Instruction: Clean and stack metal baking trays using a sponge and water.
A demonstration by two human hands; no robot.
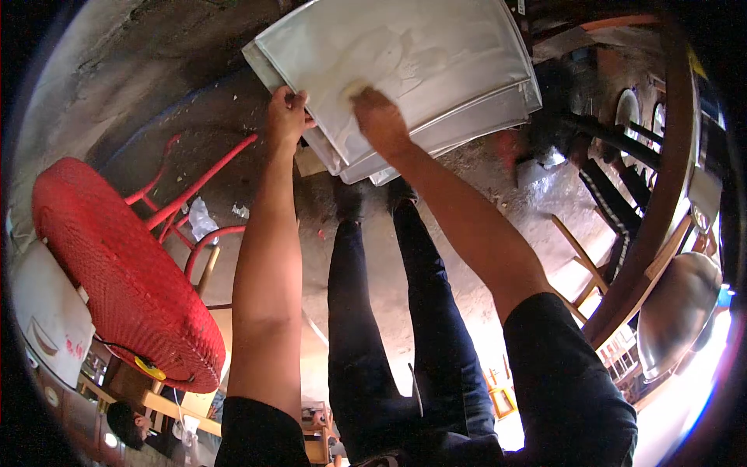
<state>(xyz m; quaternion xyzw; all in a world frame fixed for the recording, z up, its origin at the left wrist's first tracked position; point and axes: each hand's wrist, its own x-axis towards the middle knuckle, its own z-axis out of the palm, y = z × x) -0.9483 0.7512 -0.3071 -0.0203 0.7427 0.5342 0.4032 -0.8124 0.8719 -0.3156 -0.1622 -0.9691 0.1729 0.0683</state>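
Observation:
A stack of flat metal trays, seen from above, lies in front of me, and the top tray [467, 46] shows whitish smears across its surface. The rim of a lower tray [490, 108] sticks out along the near side. My left hand [287, 119] grips the top tray's left edge, with thumb and fingers at the rim. Pressed against the tray's surface, my right hand [380, 119] is closed around a pale wad [353, 89]. Fingers hide most of that wad, so whether it is cloth or sponge cannot be told.
To my left stand a red woven, rounded seat [128, 268] with red tubular legs [201, 182] and a white appliance [49, 312]. A crumpled plastic bag [202, 219] lies on the floor. Rightward are a wooden table edge [674, 192], a metal bowl [680, 315] and another person's legs [610, 210].

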